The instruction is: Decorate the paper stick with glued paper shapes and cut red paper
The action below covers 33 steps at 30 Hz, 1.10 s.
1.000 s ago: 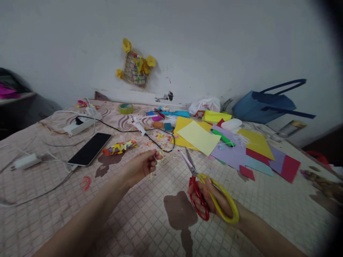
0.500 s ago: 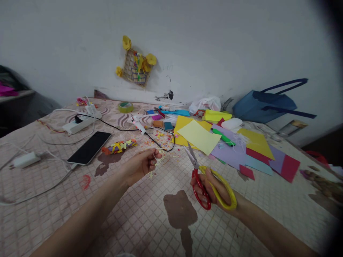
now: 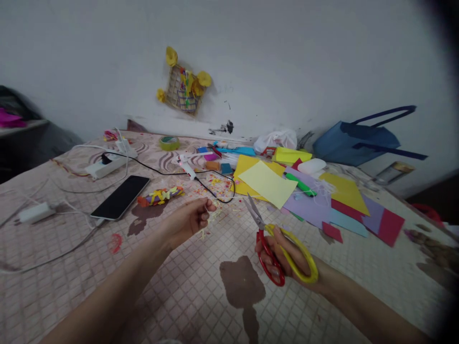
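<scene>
My left hand (image 3: 191, 216) is closed in a pinch on a thin white string (image 3: 303, 192). The string runs rightward over the paper sheets to a loose tangle. In my right hand (image 3: 283, 251) is a pair of scissors (image 3: 258, 220) with one red and one yellow handle. Their blades are slightly parted and point up and left, the tips close below the string; contact cannot be made out. Pale paper scraps (image 3: 211, 222) lie under my left fingers. A pale yellow sheet (image 3: 267, 184) lies beyond the scissors.
Behind my hands lie a glue gun (image 3: 187, 168) with a black cord and a roll of tape (image 3: 169, 143). A phone (image 3: 120, 197) and a power strip (image 3: 111, 162) with cables are at left. At right are coloured papers, a green cutter (image 3: 300, 184) and a blue bag (image 3: 355, 141).
The scissors' blade tips have shifted slightly left, and their red handle has swung slightly down. The string now looks straighter between my left hand and the papers. The view has shifted a little.
</scene>
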Motion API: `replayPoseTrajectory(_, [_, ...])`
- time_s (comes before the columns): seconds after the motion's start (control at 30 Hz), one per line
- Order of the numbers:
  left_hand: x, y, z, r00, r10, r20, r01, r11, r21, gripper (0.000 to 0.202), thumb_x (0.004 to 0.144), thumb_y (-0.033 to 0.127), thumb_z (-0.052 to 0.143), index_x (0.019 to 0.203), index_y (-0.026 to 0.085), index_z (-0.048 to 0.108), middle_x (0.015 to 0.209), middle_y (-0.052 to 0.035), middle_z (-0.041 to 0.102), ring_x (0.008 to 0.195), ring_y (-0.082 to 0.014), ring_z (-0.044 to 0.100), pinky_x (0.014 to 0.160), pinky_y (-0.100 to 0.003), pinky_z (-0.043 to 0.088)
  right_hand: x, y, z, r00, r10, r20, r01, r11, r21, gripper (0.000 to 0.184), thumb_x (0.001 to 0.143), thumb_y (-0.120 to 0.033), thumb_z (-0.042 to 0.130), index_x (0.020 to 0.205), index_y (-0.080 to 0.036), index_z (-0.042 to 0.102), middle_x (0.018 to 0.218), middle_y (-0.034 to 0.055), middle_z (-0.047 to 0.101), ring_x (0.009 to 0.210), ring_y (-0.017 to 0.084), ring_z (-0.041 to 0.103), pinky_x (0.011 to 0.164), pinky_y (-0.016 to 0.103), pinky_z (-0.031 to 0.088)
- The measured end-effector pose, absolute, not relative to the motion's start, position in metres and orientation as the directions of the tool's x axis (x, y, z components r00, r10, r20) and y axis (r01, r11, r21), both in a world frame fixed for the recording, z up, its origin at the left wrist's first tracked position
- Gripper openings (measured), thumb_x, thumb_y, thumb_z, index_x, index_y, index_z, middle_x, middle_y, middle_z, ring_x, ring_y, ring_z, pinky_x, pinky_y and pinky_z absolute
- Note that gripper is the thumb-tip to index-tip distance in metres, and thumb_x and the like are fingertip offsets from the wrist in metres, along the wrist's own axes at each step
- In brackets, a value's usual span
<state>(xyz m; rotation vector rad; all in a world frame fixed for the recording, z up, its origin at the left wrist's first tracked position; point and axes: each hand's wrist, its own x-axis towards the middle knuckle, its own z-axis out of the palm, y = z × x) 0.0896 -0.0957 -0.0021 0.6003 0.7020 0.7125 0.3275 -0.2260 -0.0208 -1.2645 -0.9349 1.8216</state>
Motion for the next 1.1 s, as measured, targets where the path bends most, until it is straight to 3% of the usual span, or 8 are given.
replayPoseTrajectory(0.43, [0.09, -0.096, -0.004, 0.566, 0.74, -0.364, -0.366, 0.621, 0.694, 0.012, 0.083, 0.019, 0.055, 0.074, 0.012, 0.057, 0.07, 0.0001, 0.058, 0.049, -0.0026, 0.046, 0.044, -0.012, 0.038, 0.322, -0.202, -0.018, -0.175, 0.859, -0.482, -0.159, -0.507, -0.847, 0.052, 0.078, -0.071, 0.037, 0.07, -0.02, 0.044, 0.048, -0.0076, 0.037, 0.035, 0.006, 0.033, 0.033, 0.017, 0.029])
replayPoseTrajectory(0.63, [0.088, -0.096, -0.005, 0.556, 0.75, -0.359, -0.373, 0.611, 0.698, 0.011, 0.083, 0.018, 0.055, 0.074, 0.013, 0.057, 0.07, 0.0, 0.058, 0.049, -0.0027, 0.045, 0.044, -0.012, 0.039, 0.333, -0.203, -0.023, 0.004, 0.932, -0.362, -0.009, -0.362, -0.932, 0.05, 0.079, -0.07, 0.034, 0.068, -0.022, 0.039, 0.044, -0.0098, 0.031, 0.031, 0.006, 0.027, 0.031, 0.017, 0.025])
replayPoseTrajectory(0.7, [0.087, -0.095, -0.003, 0.543, 0.758, -0.361, -0.378, 0.605, 0.701, 0.01, 0.083, 0.017, 0.054, 0.074, 0.013, 0.057, 0.07, 0.0, 0.057, 0.049, -0.0031, 0.045, 0.044, -0.012, 0.039, 0.35, -0.199, -0.021, 0.105, 0.952, -0.288, 0.161, -0.302, -0.94, 0.05, 0.08, -0.07, 0.031, 0.07, -0.022, 0.041, 0.045, -0.0087, 0.033, 0.032, 0.007, 0.03, 0.033, 0.02, 0.027])
replayPoseTrajectory(0.77, [0.086, -0.095, -0.001, 0.527, 0.769, -0.362, -0.382, 0.595, 0.707, 0.01, 0.084, 0.016, 0.053, 0.074, 0.013, 0.056, 0.07, -0.0002, 0.057, 0.049, -0.0035, 0.045, 0.043, -0.012, 0.039, 0.373, -0.195, -0.021, 0.226, 0.958, -0.175, 0.491, -0.267, -0.829, 0.047, 0.08, -0.068, 0.036, 0.074, -0.022, 0.045, 0.048, -0.0055, 0.041, 0.036, 0.01, 0.038, 0.037, 0.023, 0.031])
replayPoseTrajectory(0.83, [0.083, -0.093, 0.002, 0.515, 0.782, -0.351, -0.392, 0.579, 0.715, 0.01, 0.083, 0.016, 0.053, 0.074, 0.013, 0.056, 0.071, -0.0005, 0.057, 0.049, -0.0037, 0.045, 0.043, -0.013, 0.039, 0.396, -0.195, -0.024, 0.319, 0.946, -0.06, 0.802, -0.303, -0.515, 0.042, 0.076, -0.062, 0.047, 0.082, -0.02, 0.053, 0.059, 0.0013, 0.055, 0.051, 0.017, 0.053, 0.046, 0.027, 0.036])
replayPoseTrajectory(0.93, [0.08, -0.091, 0.003, 0.509, 0.796, -0.328, -0.415, 0.56, 0.717, 0.009, 0.082, 0.015, 0.055, 0.074, 0.013, 0.056, 0.072, -0.001, 0.057, 0.051, -0.0043, 0.046, 0.044, -0.013, 0.04, 0.419, -0.202, -0.03, 0.314, 0.949, 0.042, 0.944, -0.307, -0.122, 0.039, 0.077, -0.049, 0.053, 0.099, -0.018, 0.057, 0.082, 0.01, 0.064, 0.074, 0.026, 0.061, 0.058, 0.031, 0.041])
replayPoseTrajectory(1.0, [0.078, -0.088, 0.002, 0.507, 0.799, -0.324, -0.421, 0.558, 0.715, 0.008, 0.081, 0.015, 0.056, 0.074, 0.013, 0.056, 0.072, -0.001, 0.057, 0.051, -0.0046, 0.046, 0.044, -0.014, 0.041, 0.429, -0.206, -0.028, 0.169, 0.985, 0.038, 0.98, -0.164, -0.109, 0.035, 0.077, -0.043, 0.054, 0.102, -0.019, 0.058, 0.094, 0.0104, 0.063, 0.083, 0.025, 0.06, 0.065, 0.031, 0.043])
replayPoseTrajectory(1.1, [0.078, -0.086, -0.002, 0.513, 0.796, -0.322, -0.413, 0.558, 0.72, 0.007, 0.081, 0.015, 0.057, 0.074, 0.014, 0.057, 0.072, -0.0008, 0.057, 0.051, -0.0046, 0.045, 0.044, -0.014, 0.041, 0.443, -0.197, -0.015, 0.0, 0.998, 0.068, 0.973, 0.015, -0.231, 0.023, 0.083, -0.038, 0.048, 0.085, -0.019, 0.062, 0.088, 0.007, 0.061, 0.078, 0.019, 0.059, 0.067, 0.027, 0.044])
